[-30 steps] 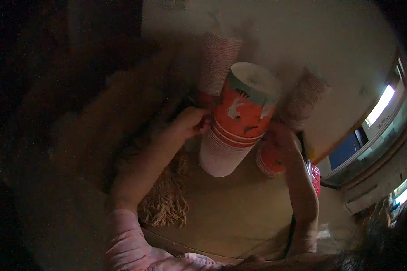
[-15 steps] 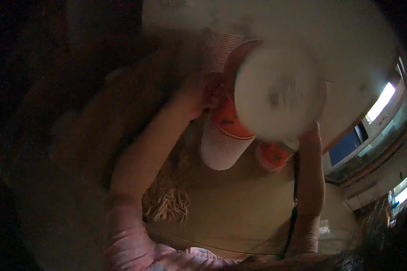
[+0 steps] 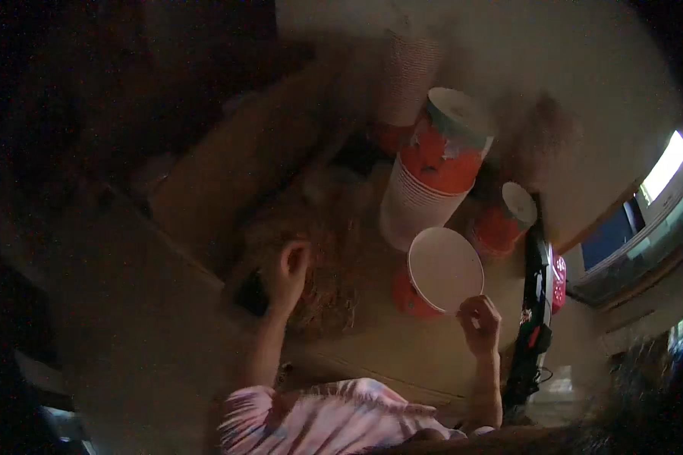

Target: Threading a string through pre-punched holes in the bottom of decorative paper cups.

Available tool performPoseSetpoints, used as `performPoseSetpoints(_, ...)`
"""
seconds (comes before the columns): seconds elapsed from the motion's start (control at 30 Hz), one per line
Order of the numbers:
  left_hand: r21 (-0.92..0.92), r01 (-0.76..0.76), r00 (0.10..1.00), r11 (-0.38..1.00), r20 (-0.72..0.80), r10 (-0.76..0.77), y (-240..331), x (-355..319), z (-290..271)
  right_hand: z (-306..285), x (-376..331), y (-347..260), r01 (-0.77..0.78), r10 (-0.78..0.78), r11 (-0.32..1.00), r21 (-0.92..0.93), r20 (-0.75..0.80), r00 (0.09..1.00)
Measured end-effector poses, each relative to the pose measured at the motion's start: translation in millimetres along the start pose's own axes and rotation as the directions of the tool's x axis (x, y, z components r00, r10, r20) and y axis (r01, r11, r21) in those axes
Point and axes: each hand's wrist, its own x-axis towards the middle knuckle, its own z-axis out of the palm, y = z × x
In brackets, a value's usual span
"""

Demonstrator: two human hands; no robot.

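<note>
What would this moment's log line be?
left hand: near stringy filler | right hand: at tilted cup's edge | cup stack: beyond that cup

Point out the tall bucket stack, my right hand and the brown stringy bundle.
Tall bucket stack [image 3: 434, 168]: head view, orange side.
Right hand [image 3: 481, 324]: head view, middle of hand.
Brown stringy bundle [image 3: 332, 297]: head view, its strands.
</note>
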Motion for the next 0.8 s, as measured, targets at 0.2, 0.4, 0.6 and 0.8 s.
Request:
performPoseSetpoints(0.2, 0.304, -0.253, 0.966, 0.918, 0.138, 0.221, -78.5, -141.3, 29.5, 36.7, -39.2, 25.6, 0.135, -0.148, 0.984, -0.115, -0.111, 0.983)
performPoseSetpoints(0.4, 0.189, -0.363, 0.906, 0.912, 0.302, 0.298, -142.0, -198.3, 73.4, 71.7, -115.1, 87.0, 0.041, 0.179, 0.938, 0.345, -0.582, 0.793)
performPoseSetpoints(0.6, -0.027, -0.302, 0.906, 0.953, 0.303, 0.296, -138.1, -195.7, 78.6, 100.5, -158.1, 86.7, -0.133, 0.075, 0.980, -0.148, -0.341, 0.937)
performPoseSetpoints(0.8, 0.110, -0.353, 0.893, 0.929, 0.334, 0.300, -161.8, -190.9, 86.6, 101.4, -152.6, 94.1, -0.051, -0.021, 0.978, -0.203, -0.339, 0.941)
